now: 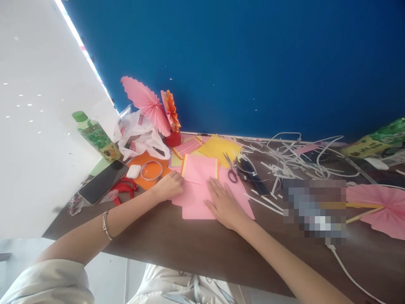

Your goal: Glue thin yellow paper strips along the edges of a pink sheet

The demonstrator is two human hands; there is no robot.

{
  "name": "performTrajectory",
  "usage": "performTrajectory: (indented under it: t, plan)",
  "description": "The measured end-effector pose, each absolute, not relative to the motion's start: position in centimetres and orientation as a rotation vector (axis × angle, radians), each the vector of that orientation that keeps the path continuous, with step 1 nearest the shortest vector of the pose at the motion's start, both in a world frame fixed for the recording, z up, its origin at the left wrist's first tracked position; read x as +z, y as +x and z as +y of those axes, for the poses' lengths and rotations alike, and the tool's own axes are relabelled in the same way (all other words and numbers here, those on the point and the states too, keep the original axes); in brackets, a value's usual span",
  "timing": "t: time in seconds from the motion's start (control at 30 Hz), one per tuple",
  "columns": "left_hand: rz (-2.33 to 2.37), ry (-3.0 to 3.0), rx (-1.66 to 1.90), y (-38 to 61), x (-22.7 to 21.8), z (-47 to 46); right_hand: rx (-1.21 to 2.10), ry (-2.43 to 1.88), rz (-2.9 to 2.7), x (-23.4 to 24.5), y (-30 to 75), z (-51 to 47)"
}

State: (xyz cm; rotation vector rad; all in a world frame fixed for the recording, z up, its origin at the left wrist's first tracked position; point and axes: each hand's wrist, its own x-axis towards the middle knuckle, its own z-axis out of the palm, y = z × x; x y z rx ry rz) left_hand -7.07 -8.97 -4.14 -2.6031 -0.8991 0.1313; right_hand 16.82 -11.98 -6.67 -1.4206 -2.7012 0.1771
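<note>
A small pink paper sheet (201,168) with orange and yellow side edges lies on larger pink sheets (199,209). At its lower left corner, my left hand (169,185) is closed, fingers curled on the paper's edge; the fingertips are partly hidden. My right hand (223,204) lies flat with fingers stretched out on the pink paper, touching the small sheet's lower right edge. Dark-handled scissors (232,172) rest just right of the small sheet. Behind it are a yellow sheet (220,146) and a pleated pink paper strip (189,147).
Left: a phone (103,182), red-handled tool (126,188), white earphone case (133,171), orange paper (150,162), green-capped bottle (98,137) and plastic bag (147,143). Pleated paper fans (147,103) stand behind. Right: white paper strips (284,156) and a pink fan (384,207). A blue wall (237,63) bounds the table.
</note>
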Motion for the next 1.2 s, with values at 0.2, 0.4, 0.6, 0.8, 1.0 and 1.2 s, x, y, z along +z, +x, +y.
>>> performTrajectory:
  t: [0.2, 0.4, 0.6, 0.8, 1.0, 1.2]
  plan:
    - [-1.157, -2.448, 0.202, -4.8, -4.7, -11.2, 0.151, -1.403, -2.692, -6.7, 16.8, -12.1]
    - [-1.414, -2.419, 0.043, -5.0, -4.5, -11.4, 0.153, -1.412, -2.686, -6.6, 16.8, -12.1]
    - [-1.196, -2.519, -0.012, -6.0, -3.8, -10.3, 0.171, -1.448, -2.698, -6.3, 16.7, -12.1]
    - [-1.177, -2.528, 0.016, -6.0, -4.3, -10.2, 0.177, -1.457, -2.691, -6.5, 16.6, -12.1]
    - [-1.044, -2.524, -0.081, -6.7, -5.2, -9.2, 0.163, -1.406, -2.675, -6.7, 16.8, -12.1]
    - [-1.100, -2.650, -0.282, -8.4, -5.5, -8.5, 0.176, -1.423, -2.693, -6.6, 16.7, -12.1]
